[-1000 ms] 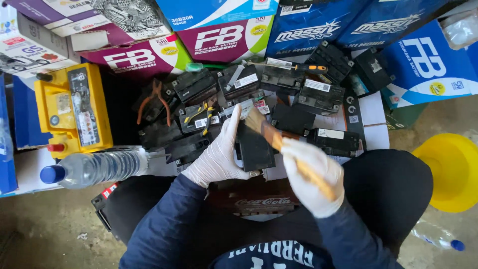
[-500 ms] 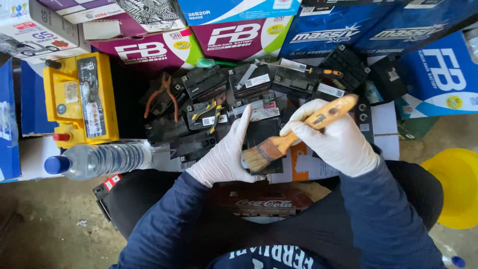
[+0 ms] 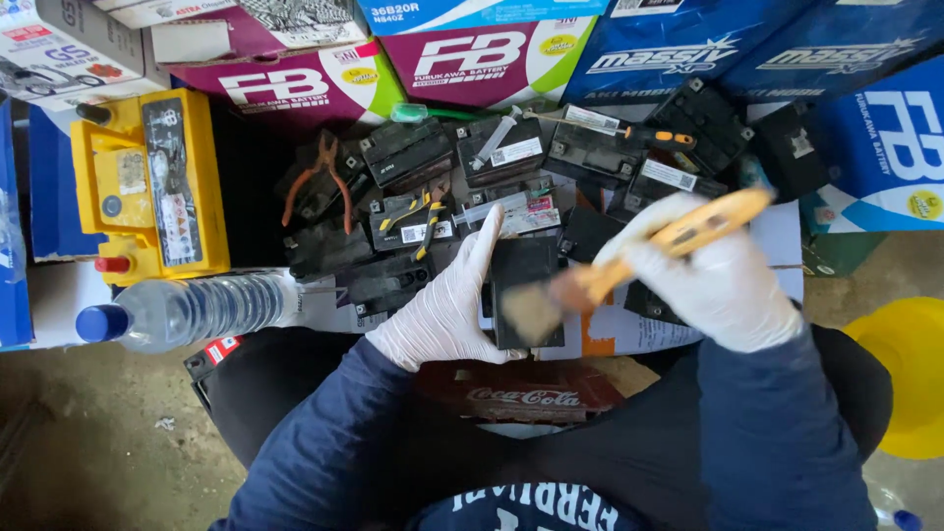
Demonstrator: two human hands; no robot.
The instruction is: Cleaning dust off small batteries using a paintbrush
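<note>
Both my hands wear white gloves. My left hand (image 3: 444,307) grips the left side of a small black battery (image 3: 526,267) that stands on white sheets in front of me. My right hand (image 3: 710,278) is closed around the wooden handle of a paintbrush (image 3: 629,265). The brush is blurred, and its bristles lie on the lower front of the battery. Several more small black batteries (image 3: 403,157) lie in a heap just beyond it.
A yellow battery (image 3: 147,182) stands at left, with a clear water bottle (image 3: 192,310) lying before it. Orange pliers (image 3: 320,182), a syringe and an orange-handled screwdriver (image 3: 639,133) rest on the heap. Coloured cartons (image 3: 472,59) line the back. A yellow funnel (image 3: 905,374) sits at right.
My right hand has swung the brush from the battery's top right down across its face, bristles now at the lower left. The view has shifted left. My left hand keeps its hold.
</note>
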